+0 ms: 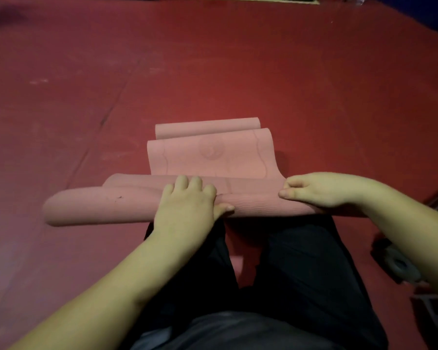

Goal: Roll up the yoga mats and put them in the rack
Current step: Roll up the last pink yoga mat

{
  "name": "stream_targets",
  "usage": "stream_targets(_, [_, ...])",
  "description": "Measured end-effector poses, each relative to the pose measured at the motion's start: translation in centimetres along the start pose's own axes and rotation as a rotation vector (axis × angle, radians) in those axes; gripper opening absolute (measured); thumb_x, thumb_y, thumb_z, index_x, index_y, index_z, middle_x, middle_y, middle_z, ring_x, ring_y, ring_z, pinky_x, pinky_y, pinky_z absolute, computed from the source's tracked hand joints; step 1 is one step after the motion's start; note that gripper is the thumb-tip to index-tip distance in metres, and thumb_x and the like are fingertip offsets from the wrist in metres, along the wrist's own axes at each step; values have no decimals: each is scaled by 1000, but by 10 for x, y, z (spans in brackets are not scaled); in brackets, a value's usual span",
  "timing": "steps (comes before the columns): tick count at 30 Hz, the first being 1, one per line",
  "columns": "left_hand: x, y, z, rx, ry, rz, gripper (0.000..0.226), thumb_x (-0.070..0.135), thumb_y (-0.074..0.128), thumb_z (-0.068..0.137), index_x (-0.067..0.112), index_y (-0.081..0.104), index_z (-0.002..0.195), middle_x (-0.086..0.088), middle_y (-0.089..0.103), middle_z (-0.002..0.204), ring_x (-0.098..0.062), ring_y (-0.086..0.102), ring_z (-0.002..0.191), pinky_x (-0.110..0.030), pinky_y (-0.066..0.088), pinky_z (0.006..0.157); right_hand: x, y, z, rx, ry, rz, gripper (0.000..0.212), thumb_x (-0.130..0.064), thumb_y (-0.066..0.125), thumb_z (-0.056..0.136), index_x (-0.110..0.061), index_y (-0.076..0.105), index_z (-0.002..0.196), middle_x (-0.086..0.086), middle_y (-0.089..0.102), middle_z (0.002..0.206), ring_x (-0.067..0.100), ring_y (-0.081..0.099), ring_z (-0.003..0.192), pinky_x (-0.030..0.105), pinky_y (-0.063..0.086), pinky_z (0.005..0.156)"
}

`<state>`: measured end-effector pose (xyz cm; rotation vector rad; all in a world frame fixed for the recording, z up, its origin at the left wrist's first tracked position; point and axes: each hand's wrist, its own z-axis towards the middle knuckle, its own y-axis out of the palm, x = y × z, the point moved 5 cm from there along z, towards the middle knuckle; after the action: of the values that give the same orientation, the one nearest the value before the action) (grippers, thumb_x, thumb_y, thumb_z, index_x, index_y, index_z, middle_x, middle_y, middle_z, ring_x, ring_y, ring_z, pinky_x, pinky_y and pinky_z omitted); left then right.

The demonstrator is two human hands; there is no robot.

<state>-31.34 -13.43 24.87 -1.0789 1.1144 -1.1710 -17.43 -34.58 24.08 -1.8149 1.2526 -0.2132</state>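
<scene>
Head view: pink yoga mat (127, 202) part-rolled on the red floor (238, 72), roll's long axis running left to right just ahead of the knees, unrolled tail (210, 155) stretching away forward. Left hand (187, 205) pressed flat on the roll's middle, right hand (316, 189) curled, gripping its right end; both equally near. Rolling forward, away from the body, likely next; no rack seen.

Pink yoga mat (208, 157), part rolled, on red floor (314, 84).

I see my left hand (187, 205) laid on the roll's middle, fingers curved over the top; my right hand (316, 189) grips the roll's right end, fingers curled. The unrolled length buckles in waves beyond. Dark trousers (301, 269) below; grey objects (400, 266) at floor's right edge.
</scene>
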Motion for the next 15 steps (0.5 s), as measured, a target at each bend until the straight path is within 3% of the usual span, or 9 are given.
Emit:
stream_targets(1, [2, 4, -1, -24, -7, -9, 60, 60, 34, 85, 11, 64, 66, -10, 59, 67, -34, 58, 65, -37, 45, 55, 0, 2, 0, -26, 16, 35, 56, -77, 32, 82, -32, 63, 97, -8, 67, 95, 14, 61, 92, 25, 43, 83])
stream_targets(3, [3, 11, -4, -89, 2, 21, 55, 52, 34, 94, 12, 69, 80, -11, 61, 71, -34, 61, 64, -36, 46, 52, 3, 9, 1, -64, 75, 81, 63, -75, 27, 87, -38, 62, 124, -14, 59, 132, 16, 52, 125, 28, 35, 106])
stream_targets(4, [4, 13, -5, -148, 31, 37, 50, 45, 32, 101, 11, 69, 102, -11, 64, 82, -35, 64, 71, -34, 46, 53, 3, 12, 3, -79, 114, 48, 67, -73, 26, 91, -35, 54, 138, -12, 47, 146, 17, 41, 137, 31, 26, 114])
stream_targets(5, [5, 23, -6, -166, 72, 15, 44, 37, 29, 106, 17, 54, 136, -10, 64, 99, -35, 65, 84, -35, 43, 58, 3, 15, 6, -103, 144, -10, 69, -71, 24, 93, -32, 47, 145, -9, 39, 154, 17, 34, 142, 32, 21, 116])
stream_targets(6, [4, 33, -6, -211, 50, -88, 43, 33, 25, 109, 23, 36, 149, -9, 61, 113, -34, 63, 96, -37, 40, 63, 4, 19, 9, -136, 155, -66, 70, -71, 22, 94, -30, 44, 147, -8, 35, 156, 18, 32, 144, 33, 20, 117])
stream_targets(7, [3, 41, -5, -304, -12, -140, 45, 33, 22, 109, 23, 30, 152, -9, 58, 120, -34, 61, 103, -38, 39, 67, 5, 23, 12, -169, 160, -95, 71, -72, 22, 94, -30, 44, 147, -7, 36, 156, 18, 33, 143, 33, 21, 117])
stream_targets(9, [1, 53, 2, -469, -116, -209, 50, 43, 20, 107, 18, 48, 141, -12, 60, 124, -33, 59, 111, -39, 43, 80, 5, 29, 16, -205, 144, -99, 64, -69, 26, 95, -31, 51, 141, -8, 45, 150, 18, 41, 138, 34, 25, 117])
stream_targets(12, [-3, 69, 7, -621, -250, -342, 59, 53, 22, 105, 13, 62, 122, -15, 61, 128, -32, 56, 118, -40, 41, 97, 6, 40, 19, -157, 91, -64, 41, -64, 34, 97, -35, 60, 111, -8, 60, 127, 17, 53, 117, 34, 37, 102])
stream_targets(15, [-2, 75, 10, -667, -236, -325, 62, 53, 21, 104, 12, 65, 119, -16, 61, 128, -32, 56, 118, -40, 41, 100, 9, 51, 20, -14, 101, -114, 43, -60, 37, 99, -33, 64, 118, -3, 64, 118, 21, 56, 109, 32, 42, 92])
